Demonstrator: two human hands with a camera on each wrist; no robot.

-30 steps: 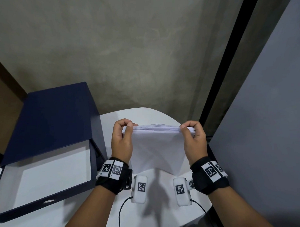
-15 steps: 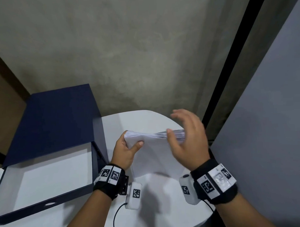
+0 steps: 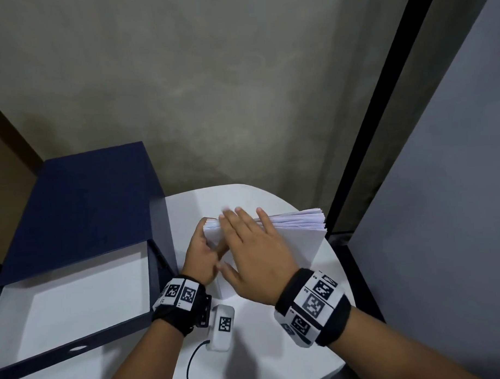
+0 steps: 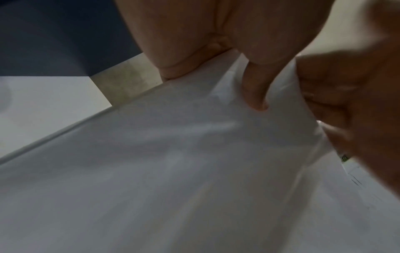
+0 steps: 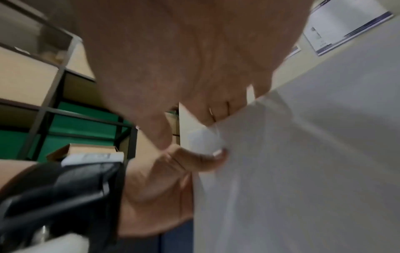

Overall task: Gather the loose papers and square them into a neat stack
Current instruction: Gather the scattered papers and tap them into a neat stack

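Note:
A stack of white papers (image 3: 298, 235) stands on edge on the white round table (image 3: 276, 336), its upper edges fanned at the right. My left hand (image 3: 201, 252) grips the stack's left edge, thumb on the near face. My right hand (image 3: 250, 246) lies across the near face with fingers straight and spread, reaching over the top edge. In the left wrist view my thumb (image 4: 255, 89) presses the sheets (image 4: 194, 171). The right wrist view shows the paper face (image 5: 303, 171) beside my flat palm (image 5: 184, 59).
An open dark blue box (image 3: 82, 209) with a white inside sits on the table just left of my left hand. A grey panel (image 3: 442, 211) and a black post stand close on the right. The table edge curves right behind the stack.
My right hand let go of the stack's right edge, opened, and swept left across the near face. The stack dropped lower toward the table; my left hand kept its grip.

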